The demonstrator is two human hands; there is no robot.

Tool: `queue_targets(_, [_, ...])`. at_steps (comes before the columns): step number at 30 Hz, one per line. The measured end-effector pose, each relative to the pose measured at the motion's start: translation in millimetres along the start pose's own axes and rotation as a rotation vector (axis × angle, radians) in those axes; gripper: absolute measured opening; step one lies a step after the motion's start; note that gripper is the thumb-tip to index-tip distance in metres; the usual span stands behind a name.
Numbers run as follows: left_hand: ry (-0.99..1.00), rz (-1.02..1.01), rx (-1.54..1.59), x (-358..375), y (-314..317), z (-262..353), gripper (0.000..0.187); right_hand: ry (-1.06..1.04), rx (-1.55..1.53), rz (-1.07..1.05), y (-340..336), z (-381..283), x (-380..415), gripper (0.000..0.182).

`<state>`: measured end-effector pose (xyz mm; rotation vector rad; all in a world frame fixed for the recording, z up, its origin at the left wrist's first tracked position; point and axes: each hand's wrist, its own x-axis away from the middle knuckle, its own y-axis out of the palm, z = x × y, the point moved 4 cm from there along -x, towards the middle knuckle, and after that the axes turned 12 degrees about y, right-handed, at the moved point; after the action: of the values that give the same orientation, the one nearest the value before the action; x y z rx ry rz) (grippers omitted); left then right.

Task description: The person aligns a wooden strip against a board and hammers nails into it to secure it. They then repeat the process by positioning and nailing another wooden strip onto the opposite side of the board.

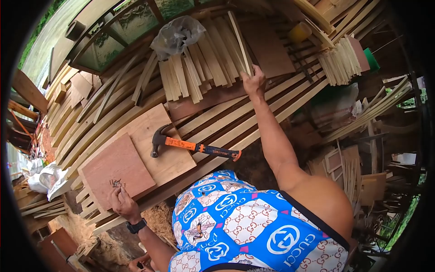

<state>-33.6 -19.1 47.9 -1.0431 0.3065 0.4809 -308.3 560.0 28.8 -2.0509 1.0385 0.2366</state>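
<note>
My right hand reaches to the far side of the bench, its fingers closed round the near end of a thin wooden strip. My left hand, with a dark watch on the wrist, is at a small pile of nails on a reddish plywood piece. Its fingers are drawn together at the pile's edge; whether a nail is between them is too small to make out. A claw hammer with an orange and black handle lies on a paler plywood board between my hands.
Several short wooden strips lie in a row at the back, with a clear plastic bag on them. Long wooden slats form the bench top. A bundle of strips sits at the far right. White sacks lie at left.
</note>
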Motion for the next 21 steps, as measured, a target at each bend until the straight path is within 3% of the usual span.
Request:
queue_targets(2, [-0.011,0.030,-0.015,3,0,0,0.010,0.063,-0.082,-0.070,-9,-12,5,0.036])
queue_targets(4, [-0.016,0.044,0.002,4,0,-3,0.010,0.290,-0.534,-0.391,-1,-15,9,0.030])
queue_targets(5, [-0.020,0.058,0.017,6,2,-4,0.010,0.662,-0.780,-0.749,-5,-24,17,0.034])
queue_targets(6, [-0.027,0.063,0.016,6,1,-4,0.010,0.655,-0.778,-0.756,-15,-41,20,0.034])
queue_targets(8, [-0.011,0.053,0.031,3,2,0,0.010,0.856,-1.274,-1.133,-18,-73,37,0.036])
queue_targets(9, [-0.018,0.058,0.025,2,2,1,0.010,0.814,-1.271,-1.205,-16,-79,41,0.042])
queue_targets(21, [-0.059,0.110,0.026,3,-9,-8,0.007,0.732,-1.247,-1.418,4,-132,69,0.043])
